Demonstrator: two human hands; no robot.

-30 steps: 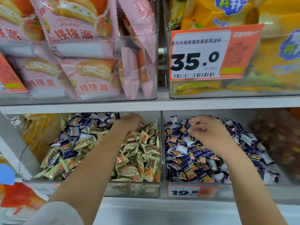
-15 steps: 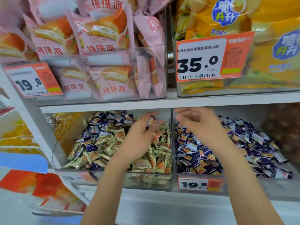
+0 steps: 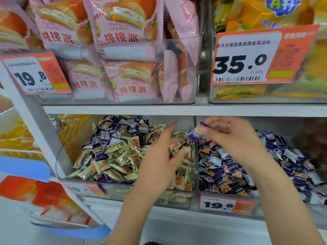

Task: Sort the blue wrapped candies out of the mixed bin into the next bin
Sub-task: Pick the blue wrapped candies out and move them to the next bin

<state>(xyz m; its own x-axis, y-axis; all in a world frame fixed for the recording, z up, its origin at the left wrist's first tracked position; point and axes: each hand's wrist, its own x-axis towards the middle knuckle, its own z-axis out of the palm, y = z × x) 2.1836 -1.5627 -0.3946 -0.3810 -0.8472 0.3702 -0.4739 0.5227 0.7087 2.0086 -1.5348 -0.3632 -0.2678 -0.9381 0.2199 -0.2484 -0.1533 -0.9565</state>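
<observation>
Right hand (image 3: 235, 138) is pinching one blue wrapped candy (image 3: 196, 132) at its fingertips, over the divider between two clear bins. Left hand (image 3: 159, 160) is hovering just left of that candy, fingers spread, holding nothing, above the mixed bin (image 3: 123, 191), which is holding blue and cream-gold candies, too many to count. The next bin (image 3: 228, 195), below the right hand, is piled with blue ones only. Two price tags are reading 19.8 (image 3: 219, 205).
</observation>
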